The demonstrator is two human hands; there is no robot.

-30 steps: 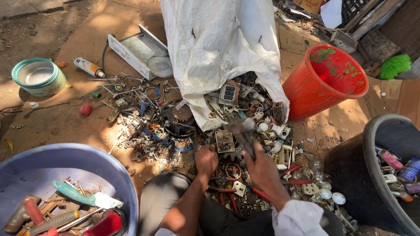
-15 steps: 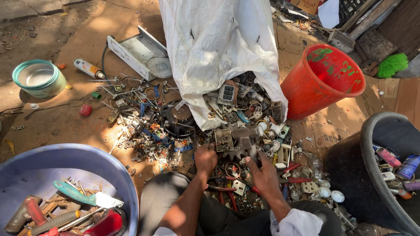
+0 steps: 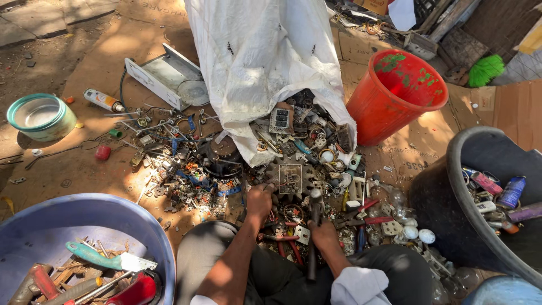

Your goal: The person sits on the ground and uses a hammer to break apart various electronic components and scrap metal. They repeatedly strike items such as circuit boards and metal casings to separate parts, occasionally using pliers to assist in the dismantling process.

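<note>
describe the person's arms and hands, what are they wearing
Both hands, left hand and right hand, are bare, with no gloves. The left forearm is uncovered. A white rolled sleeve shows on the right arm. No watch or rings are visible.

blue tub (image 3: 84,226): cut by bottom edge | right hand (image 3: 324,234): grip perhaps closed, unclear | scrap pile (image 3: 226,164): pieces too small

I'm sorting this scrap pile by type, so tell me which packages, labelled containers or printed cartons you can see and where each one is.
White woven sack: top centre, lying open over the scrap.
Small spray can: upper left on the cardboard, lying down, pale with orange.
Printed cardboard sheets: flattened brown, under everything.
Blue can: in the black tub, right.
</note>
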